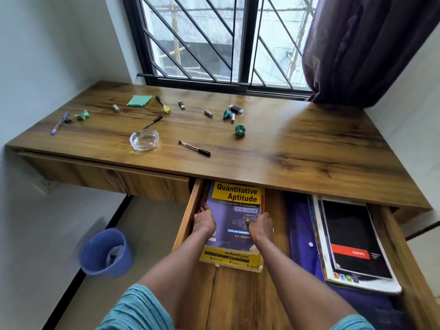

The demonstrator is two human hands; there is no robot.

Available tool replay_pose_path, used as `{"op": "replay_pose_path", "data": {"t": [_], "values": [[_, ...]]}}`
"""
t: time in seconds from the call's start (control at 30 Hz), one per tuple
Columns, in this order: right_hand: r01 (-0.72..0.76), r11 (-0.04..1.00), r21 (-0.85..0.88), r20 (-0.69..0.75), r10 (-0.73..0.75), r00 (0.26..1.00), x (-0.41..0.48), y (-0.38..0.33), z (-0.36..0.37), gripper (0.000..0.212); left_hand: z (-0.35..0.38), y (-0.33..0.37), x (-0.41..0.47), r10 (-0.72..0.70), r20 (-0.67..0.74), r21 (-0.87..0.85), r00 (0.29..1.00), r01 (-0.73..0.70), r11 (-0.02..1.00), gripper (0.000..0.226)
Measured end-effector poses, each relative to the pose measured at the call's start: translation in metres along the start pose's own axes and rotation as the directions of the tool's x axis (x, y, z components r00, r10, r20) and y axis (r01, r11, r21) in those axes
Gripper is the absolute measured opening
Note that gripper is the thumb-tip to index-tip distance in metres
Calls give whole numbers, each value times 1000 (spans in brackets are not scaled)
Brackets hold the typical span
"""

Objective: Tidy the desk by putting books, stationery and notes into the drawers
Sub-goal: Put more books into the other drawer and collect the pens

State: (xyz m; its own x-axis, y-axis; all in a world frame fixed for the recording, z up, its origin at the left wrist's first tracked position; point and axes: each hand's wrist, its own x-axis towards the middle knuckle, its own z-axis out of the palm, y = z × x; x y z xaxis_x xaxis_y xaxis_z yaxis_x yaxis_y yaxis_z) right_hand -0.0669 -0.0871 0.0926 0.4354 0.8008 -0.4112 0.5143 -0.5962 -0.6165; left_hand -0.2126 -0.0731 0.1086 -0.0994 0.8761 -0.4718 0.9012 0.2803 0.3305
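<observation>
Lower centre: your left hand (204,221) and right hand (260,226), fingers curled, gripped the side edges of the Quantitative Aptitude book (234,203), apparently squaring it flat beside the left wall of the open drawer (188,217) to spare room.

Left grip (204,220) and right grip (260,226) hold the book (234,198) in the open drawer (276,210).

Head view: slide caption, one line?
Left hand and right hand hold a book in the open drawer; pens and notes lie on the desk.
</observation>
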Motion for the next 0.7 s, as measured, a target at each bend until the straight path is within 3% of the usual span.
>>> {"op": "replay_pose_path", "data": {"t": [0.13, 0.3, 0.57, 0.7], "values": [[-61, 998, -28, 27, 61, 998, -10, -5, -1, 40, -2, 1, -13, -27, 45, 41, 999, 25, 999, 62], [12, 984, -176, 90, 4, 996, -37, -10, 6, 64, 9, 3, -42, -31, -2, 89, 1000, 31, 996, 54], [266, 865, -425, 192, -201, 961, -89, -28, 16, 44, -8, -13, -95, 85, -98, 50, 991, -81, 995, 59], [393, 808, -439, 251, -310, 917, -120, -52, 27, 41, -27, -36, -117, 109, -216, 46, 970, -101, 994, 41]]}}
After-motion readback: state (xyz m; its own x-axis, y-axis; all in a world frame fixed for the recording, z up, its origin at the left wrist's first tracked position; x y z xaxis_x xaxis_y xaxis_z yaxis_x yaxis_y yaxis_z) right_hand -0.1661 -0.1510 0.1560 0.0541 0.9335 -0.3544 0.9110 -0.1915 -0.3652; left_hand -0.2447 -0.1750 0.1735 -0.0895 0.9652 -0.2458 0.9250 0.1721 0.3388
